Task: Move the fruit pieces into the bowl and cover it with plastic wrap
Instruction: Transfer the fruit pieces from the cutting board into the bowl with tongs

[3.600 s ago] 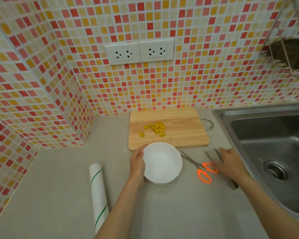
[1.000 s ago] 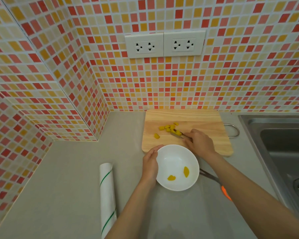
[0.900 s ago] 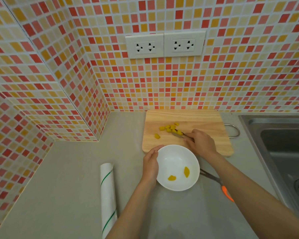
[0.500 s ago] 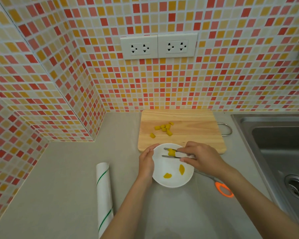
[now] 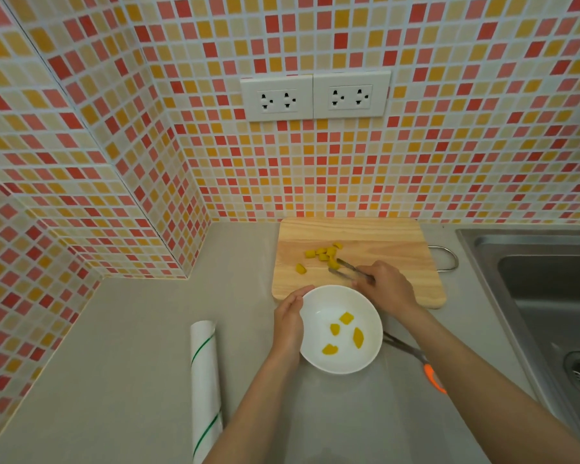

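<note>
While the left hand [image 5: 287, 324] cups the white bowl's [image 5: 342, 363] rim, the right hand [image 5: 387, 288] grips metal tongs [image 5: 345, 269] reaching at the yellow fruit pieces [image 5: 323, 254] on the wooden cutting board [image 5: 382, 236] just behind the bowl; four pieces already lie inside. They look soft and slippery, so I'd pinch each gently across its middle. No writing is readable; the plastic wrap roll [image 5: 205, 380] left of the bowl shows only green stripes.

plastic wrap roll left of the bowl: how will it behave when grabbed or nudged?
The plastic wrap roll lies on its side on the counter, so a sideways nudge would probably roll it. It looks like a slim, straight tube, so likely stiff and light. The smooth film may be somewhat slippery to grip.
</note>
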Tool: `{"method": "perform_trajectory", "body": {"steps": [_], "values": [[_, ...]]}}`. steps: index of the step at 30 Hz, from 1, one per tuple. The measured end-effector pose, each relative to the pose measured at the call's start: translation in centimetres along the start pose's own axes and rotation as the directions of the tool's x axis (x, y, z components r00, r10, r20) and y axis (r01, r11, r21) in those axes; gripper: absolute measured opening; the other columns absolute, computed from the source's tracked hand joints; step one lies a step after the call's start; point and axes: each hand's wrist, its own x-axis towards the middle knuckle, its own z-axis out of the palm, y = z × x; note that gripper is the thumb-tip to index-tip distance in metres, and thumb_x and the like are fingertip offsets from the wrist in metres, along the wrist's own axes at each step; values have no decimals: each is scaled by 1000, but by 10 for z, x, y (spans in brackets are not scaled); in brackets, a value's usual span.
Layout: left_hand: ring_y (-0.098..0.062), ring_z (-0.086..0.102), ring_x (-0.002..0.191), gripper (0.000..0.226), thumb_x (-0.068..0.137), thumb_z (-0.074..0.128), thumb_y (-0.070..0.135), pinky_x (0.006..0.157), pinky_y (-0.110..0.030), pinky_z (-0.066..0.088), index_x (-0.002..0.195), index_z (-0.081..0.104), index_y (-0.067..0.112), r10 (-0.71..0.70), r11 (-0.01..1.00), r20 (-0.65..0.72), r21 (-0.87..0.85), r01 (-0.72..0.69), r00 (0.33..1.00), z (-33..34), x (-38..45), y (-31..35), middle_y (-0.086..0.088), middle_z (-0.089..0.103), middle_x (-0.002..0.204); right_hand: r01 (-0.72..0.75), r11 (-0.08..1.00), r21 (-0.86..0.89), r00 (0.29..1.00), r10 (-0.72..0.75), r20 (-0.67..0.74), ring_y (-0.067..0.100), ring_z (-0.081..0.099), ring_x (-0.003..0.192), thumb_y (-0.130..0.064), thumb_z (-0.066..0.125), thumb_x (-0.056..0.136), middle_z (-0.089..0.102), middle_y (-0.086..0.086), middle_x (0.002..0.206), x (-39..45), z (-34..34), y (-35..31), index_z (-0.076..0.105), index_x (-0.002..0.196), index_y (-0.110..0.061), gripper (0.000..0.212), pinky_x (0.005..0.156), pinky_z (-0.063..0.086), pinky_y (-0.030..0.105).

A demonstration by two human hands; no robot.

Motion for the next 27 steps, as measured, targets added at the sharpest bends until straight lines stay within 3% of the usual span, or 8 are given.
{"method": "perform_trajectory", "body": {"steps": [5, 11, 14, 17, 19, 23, 25, 27], "values": [[-25, 61, 103, 32, 93, 40, 5, 95, -39, 47, 98, 71, 13, 11, 1000, -2, -26, -11, 1000, 0, 1, -3, 0, 68, 104, 42, 996, -76, 998, -45, -39, 30, 60, 94, -38, 52, 90, 60, 5, 93, 14, 2, -3, 68, 107, -34, 24, 62, 37, 30], [-26, 61, 104, 34, 93, 39, 4, 97, -42, 46, 95, 71, 15, 15, 999, 9, -32, -14, 1000, -1, 2, -4, -1, 68, 103, 247, 963, 107, 968, -240, -75, 22, 59, 79, -30, 60, 88, 58, -3, 79, -23, -31, -19, 70, 110, -28, 24, 61, 45, 38], [-26, 61, 105, 35, 93, 39, 4, 97, -42, 46, 92, 71, 18, 14, 999, 11, -44, -14, 1000, -1, 2, -4, -5, 68, 107, 309, 948, 74, 951, -309, -8, 16, 62, 85, -34, 62, 86, 62, -7, 89, -59, -38, -21, 68, 113, -32, 28, 66, 48, 38], [-26, 60, 106, 35, 93, 40, 3, 97, -42, 46, 92, 70, 20, 22, 998, 20, -51, -21, 1000, -1, 1, -2, -7, 66, 114, 324, 941, -93, 940, -310, 144, 13, 60, 96, -43, 59, 86, 59, -11, 103, -73, -41, -21, 59, 123, -38, 37, 68, 43, 30], [-27, 58, 110, 35, 93, 40, 2, 99, -43, 44, 96, 68, 22, 41, 998, 28, -39, -40, 999, -1, 0, -2, -7, 63, 117, 317, 945, -75, 938, -301, 173, 13, 58, 93, -44, 61, 84, 57, -11, 101, -72, -46, -22, 56, 126, -37, 42, 67, 41, 29], [-25, 55, 117, 36, 94, 40, 2, 105, -43, 40, 100, 68, 24, 103, 995, 56, 12, -103, 993, -3, -2, -1, 5, 64, 110, 240, 949, 204, 969, -245, 0, 12, 52, 71, -30, 70, 81, 57, -2, 84, -55, -48, -20, 65, 119, -19, 39, 68, 45, 33], [-22, 56, 116, 38, 94, 40, 2, 105, -41, 42, 95, 69, 26, 110, 994, 66, 20, -112, 992, -4, -3, 0, 5, 65, 110, 166, 932, 323, 985, -140, -103, 20, 56, 73, -24, 71, 81, 63, 10, 82, -42, -43, -18, 70, 110, -13, 31, 67, 41, 32], [-21, 58, 113, 39, 94, 40, 3, 103, -39, 44, 93, 70, 28, 101, 995, 74, 12, -102, 992, -5, -5, 0, 0, 65, 116, 102, 940, 326, 987, -54, -154, 27, 60, 78, -24, 68, 83, 67, 17, 83, -31, -35, -16, 73, 103, -13, 23, 67, 41, 35]]}}
